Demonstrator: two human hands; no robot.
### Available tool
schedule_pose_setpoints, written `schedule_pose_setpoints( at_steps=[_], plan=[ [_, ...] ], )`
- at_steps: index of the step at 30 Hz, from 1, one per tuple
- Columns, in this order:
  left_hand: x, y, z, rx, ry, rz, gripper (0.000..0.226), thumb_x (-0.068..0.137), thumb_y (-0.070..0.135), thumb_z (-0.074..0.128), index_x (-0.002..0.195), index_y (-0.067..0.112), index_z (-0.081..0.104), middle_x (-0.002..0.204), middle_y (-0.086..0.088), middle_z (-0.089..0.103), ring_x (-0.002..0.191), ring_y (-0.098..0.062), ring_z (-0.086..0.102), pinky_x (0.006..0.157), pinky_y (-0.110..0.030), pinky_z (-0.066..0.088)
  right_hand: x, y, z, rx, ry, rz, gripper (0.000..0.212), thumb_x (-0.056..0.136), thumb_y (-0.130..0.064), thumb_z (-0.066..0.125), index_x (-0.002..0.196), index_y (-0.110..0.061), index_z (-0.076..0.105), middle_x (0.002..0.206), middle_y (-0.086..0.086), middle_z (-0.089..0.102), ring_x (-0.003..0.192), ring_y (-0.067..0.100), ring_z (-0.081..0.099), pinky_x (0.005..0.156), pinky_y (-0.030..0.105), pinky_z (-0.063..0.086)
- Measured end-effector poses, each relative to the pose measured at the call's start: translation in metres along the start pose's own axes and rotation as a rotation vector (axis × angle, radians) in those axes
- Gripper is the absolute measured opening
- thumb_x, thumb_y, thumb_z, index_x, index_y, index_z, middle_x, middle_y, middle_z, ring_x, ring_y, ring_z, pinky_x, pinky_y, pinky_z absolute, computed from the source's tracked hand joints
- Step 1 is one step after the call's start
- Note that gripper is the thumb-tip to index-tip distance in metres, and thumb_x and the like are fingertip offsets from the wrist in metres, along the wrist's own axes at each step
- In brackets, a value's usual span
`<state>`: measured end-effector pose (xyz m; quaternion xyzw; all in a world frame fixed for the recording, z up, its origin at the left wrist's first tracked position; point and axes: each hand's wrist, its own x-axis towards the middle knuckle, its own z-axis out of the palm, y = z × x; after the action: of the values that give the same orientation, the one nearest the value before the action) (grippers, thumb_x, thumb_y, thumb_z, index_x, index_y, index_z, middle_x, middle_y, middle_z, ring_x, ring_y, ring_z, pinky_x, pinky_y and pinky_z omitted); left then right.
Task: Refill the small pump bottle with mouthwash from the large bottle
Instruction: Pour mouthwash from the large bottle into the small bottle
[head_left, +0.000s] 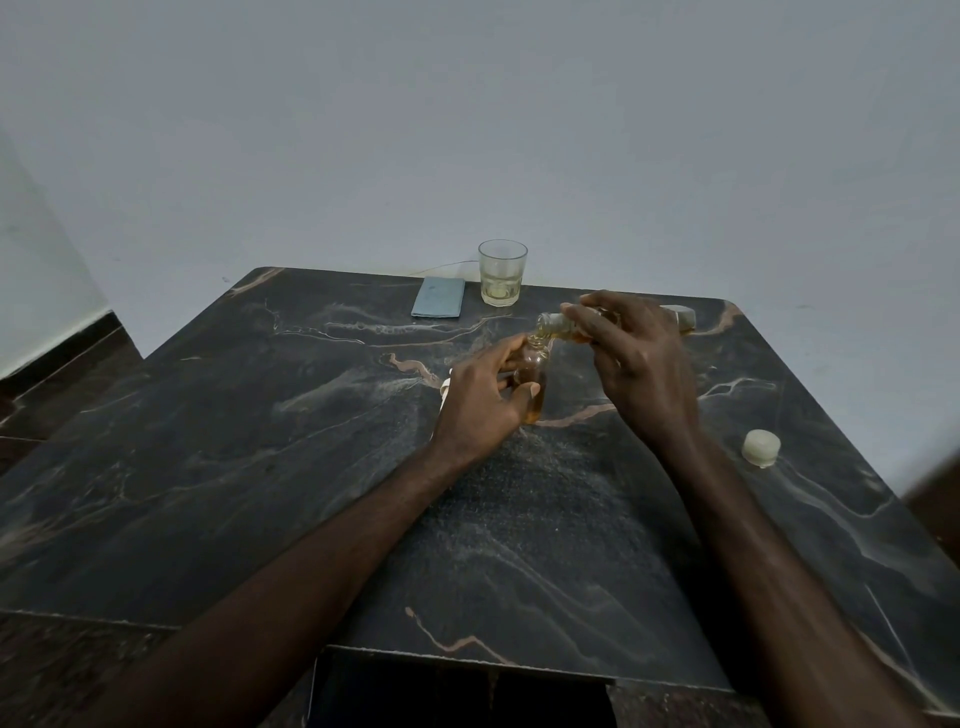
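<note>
My left hand (485, 402) grips the small clear bottle (535, 387), which stands upright on the dark marble table (311, 441) and holds amber liquid. My right hand (636, 358) holds the large bottle (563, 326) tipped on its side, its open neck right over the small bottle's mouth. A thin stream of yellowish mouthwash runs from one into the other. Most of the large bottle is hidden behind my right hand; its base (683, 314) shows at the right. A white piece, perhaps the pump top (445, 387), peeks out behind my left hand.
A pale cap (761, 447) lies on the table at the right. At the back edge stand a glass (502, 273) with a little yellowish liquid and a flat blue-grey phone (438, 297). A plain wall rises behind the table.
</note>
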<state>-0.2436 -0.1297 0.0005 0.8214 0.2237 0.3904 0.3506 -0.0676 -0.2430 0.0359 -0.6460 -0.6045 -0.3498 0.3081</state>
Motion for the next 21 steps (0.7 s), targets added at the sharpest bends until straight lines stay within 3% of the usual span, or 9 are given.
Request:
schedule_pose_setpoints(
  at_steps=[5, 11, 21],
  plan=[
    [0.0003, -0.0009, 0.0007, -0.002, 0.006, 0.012, 0.059, 0.089, 0.011, 0.078, 0.145, 0.012, 0.057, 0.128, -0.006, 0.071, 0.115, -0.014, 0.067, 0.099, -0.025, 0.056, 0.0005, 0.0002, -0.0008, 0.009, 0.000, -0.005, 0.050, 0.089, 0.006, 0.070, 0.134, -0.017, 0.069, 0.132, 0.012, 0.065, 0.112, 0.029, 0.062, 0.089, 0.046, 0.051],
    [0.0001, -0.0023, 0.0006, -0.015, 0.004, 0.007, 0.059, 0.090, 0.010, 0.078, 0.145, 0.012, 0.056, 0.128, -0.006, 0.070, 0.114, -0.011, 0.066, 0.091, -0.005, 0.049, 0.0001, 0.0008, -0.0001, 0.011, -0.003, -0.001, 0.052, 0.088, 0.006, 0.069, 0.135, -0.018, 0.069, 0.133, 0.011, 0.065, 0.113, 0.030, 0.062, 0.088, 0.046, 0.050],
    [-0.0004, -0.0003, -0.0001, -0.012, 0.011, 0.014, 0.058, 0.089, 0.007, 0.077, 0.144, 0.010, 0.057, 0.127, -0.007, 0.070, 0.111, -0.009, 0.064, 0.086, 0.001, 0.046, 0.0004, 0.0016, -0.0003, 0.008, -0.013, -0.010, 0.052, 0.089, 0.005, 0.069, 0.135, -0.019, 0.068, 0.134, 0.011, 0.064, 0.113, 0.030, 0.062, 0.089, 0.047, 0.050]
  ],
)
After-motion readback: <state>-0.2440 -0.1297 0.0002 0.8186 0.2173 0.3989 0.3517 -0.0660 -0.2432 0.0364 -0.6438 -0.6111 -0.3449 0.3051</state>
